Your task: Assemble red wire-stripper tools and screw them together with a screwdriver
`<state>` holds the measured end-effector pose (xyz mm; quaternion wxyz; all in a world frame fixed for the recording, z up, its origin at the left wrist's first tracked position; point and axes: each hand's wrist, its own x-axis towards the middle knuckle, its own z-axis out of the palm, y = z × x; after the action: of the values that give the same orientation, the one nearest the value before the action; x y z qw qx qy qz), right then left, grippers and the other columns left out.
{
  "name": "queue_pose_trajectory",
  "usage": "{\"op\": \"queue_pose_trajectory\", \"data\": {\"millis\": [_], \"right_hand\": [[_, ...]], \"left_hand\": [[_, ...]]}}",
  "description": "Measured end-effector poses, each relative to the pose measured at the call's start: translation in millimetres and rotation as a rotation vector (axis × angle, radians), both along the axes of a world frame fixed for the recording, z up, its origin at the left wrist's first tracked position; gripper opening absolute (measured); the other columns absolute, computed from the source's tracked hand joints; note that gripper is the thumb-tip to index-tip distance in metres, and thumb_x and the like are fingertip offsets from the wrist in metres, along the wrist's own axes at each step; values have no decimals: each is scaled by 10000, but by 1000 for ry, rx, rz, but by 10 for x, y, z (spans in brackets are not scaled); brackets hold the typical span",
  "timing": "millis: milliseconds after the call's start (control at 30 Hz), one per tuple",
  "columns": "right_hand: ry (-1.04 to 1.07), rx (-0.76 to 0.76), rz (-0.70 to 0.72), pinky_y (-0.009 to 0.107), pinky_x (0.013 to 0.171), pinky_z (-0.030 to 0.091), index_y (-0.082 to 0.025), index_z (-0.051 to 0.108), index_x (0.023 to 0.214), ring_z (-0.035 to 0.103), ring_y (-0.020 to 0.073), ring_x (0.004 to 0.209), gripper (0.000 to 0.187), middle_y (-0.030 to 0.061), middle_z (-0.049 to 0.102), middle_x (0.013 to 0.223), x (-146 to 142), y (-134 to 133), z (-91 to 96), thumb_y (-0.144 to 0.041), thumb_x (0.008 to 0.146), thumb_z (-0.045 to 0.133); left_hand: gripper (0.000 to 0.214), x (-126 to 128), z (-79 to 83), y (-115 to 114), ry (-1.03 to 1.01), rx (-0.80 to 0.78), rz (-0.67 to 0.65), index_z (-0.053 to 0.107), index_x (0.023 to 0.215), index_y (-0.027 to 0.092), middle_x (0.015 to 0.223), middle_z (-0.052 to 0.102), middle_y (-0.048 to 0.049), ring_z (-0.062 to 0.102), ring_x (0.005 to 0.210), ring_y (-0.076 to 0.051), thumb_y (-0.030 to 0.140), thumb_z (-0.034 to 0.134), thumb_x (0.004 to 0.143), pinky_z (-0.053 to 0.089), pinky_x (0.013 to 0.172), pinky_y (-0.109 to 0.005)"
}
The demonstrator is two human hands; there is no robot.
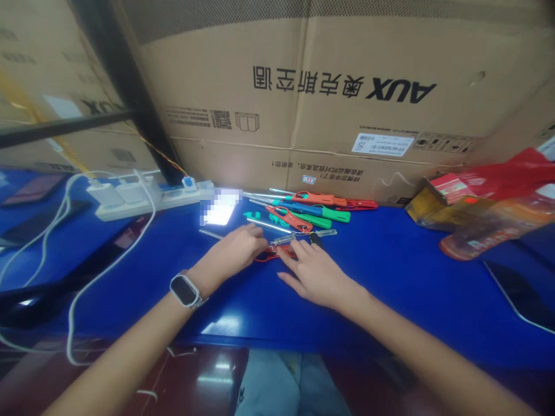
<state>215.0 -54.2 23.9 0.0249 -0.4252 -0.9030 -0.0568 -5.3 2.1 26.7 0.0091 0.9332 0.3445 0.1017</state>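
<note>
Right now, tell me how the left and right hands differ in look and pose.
The left hand has a watch on its wrist; the right hand's wrist is bare. The left hand's fingers curl in, while the right hand's reach forward with the thumb held apart. The left hand is at the red piece's left side, the right hand at its right. Both are over the blue table.

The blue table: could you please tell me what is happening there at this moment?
One person's left hand and right hand are together at a red piece, working close over the blue table; the grip is partly hidden. Just beyond lie several coloured handles and thin metal rods. A cardboard box stands behind them.
</note>
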Motion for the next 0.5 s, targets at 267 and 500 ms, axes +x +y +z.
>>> {"op": "queue_pose_trajectory", "data": {"millis": [267,500], "right_hand": [[24,3,10,459,928,477,-124,543,1415,560,308,1094,544,198,580,1226,21,12,-29,-461,1014,396],[11,3,17,452,921,474,-135,526,1434,555,311,1107,555,200,578,1236,31,28,-32,-472,1017,379]], "left_hand": [[272,-39,-39,-65,-70,1,-25,746,955,174,918,608,-74,563,866,-189,93,486,951,491,760,-304],[346,-158,-142,-7,-108,-36,-48,722,1145,209,1044,618,-82,592,924,-186,106,445,965,518,807,-319]]}}
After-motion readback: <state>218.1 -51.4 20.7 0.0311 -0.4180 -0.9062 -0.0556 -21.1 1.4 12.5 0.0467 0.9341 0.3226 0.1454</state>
